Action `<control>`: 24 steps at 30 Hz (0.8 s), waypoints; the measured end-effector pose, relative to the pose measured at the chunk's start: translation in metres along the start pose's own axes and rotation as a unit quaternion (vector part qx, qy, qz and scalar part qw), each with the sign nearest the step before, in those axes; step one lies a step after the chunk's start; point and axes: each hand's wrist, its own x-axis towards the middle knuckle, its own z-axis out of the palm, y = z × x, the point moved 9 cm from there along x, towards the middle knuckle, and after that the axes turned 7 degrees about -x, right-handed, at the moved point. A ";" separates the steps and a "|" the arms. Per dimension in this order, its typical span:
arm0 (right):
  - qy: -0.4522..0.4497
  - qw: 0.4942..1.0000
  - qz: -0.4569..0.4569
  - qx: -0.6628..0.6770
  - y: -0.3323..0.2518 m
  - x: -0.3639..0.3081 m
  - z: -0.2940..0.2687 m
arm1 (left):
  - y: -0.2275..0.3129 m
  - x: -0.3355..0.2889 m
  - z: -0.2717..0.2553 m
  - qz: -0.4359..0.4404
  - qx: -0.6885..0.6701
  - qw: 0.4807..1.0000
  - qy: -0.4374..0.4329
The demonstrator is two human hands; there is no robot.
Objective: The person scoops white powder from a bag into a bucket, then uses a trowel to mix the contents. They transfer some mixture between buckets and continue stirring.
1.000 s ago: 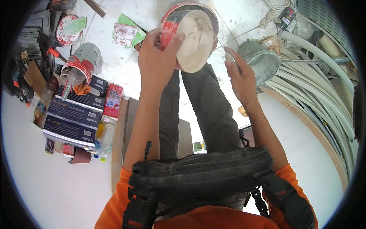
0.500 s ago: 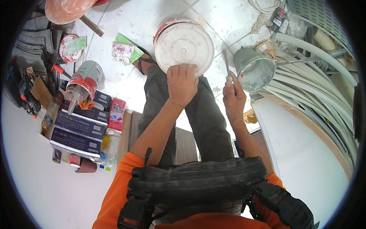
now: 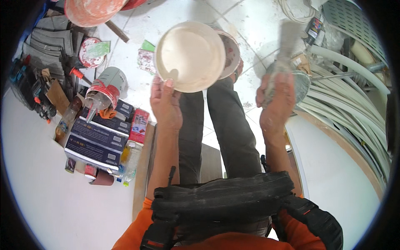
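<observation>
My left hand (image 3: 166, 104) grips the near left rim of a round cream-white lid (image 3: 189, 54), thumb on top. The lid is tilted with its smooth inner side up. Partly hidden behind it, a tub (image 3: 231, 52) stands uncovered on the floor by my foot, its inner wall smeared. In my right hand (image 3: 279, 100) is a putty knife (image 3: 287, 39), blurred by motion, its wide blade pointing away from me. A grey-green bucket (image 3: 303, 87) lies tipped just behind that hand and is partly hidden by it.
At left, boxes (image 3: 96, 141) carry a red-smeared paint can (image 3: 109, 81). Plastic bottles (image 3: 132, 160) stand beside them. Behind are stacked grey curved pieces (image 3: 52, 39) and a reddish basin (image 3: 93, 10). Coiled white tubing (image 3: 337, 96) fills the right side. A smeared board (image 3: 146, 60) lies beyond the lid.
The lid has come off the tub and moved left, turned inner side up in my left hand. My right hand has swung the putty knife up and right, and its flat blade now shows.
</observation>
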 end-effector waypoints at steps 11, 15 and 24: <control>-0.146 0.802 -0.229 -0.532 0.043 -0.042 0.018 | -0.018 0.010 -0.001 -0.043 -0.038 0.998 -0.032; -0.240 0.693 -0.180 -0.655 0.075 -0.033 0.029 | -0.016 0.017 0.002 -0.004 0.014 0.998 -0.058; -0.249 0.740 -0.246 -0.575 0.021 0.041 0.077 | -0.003 0.026 0.013 0.087 0.127 0.984 -0.085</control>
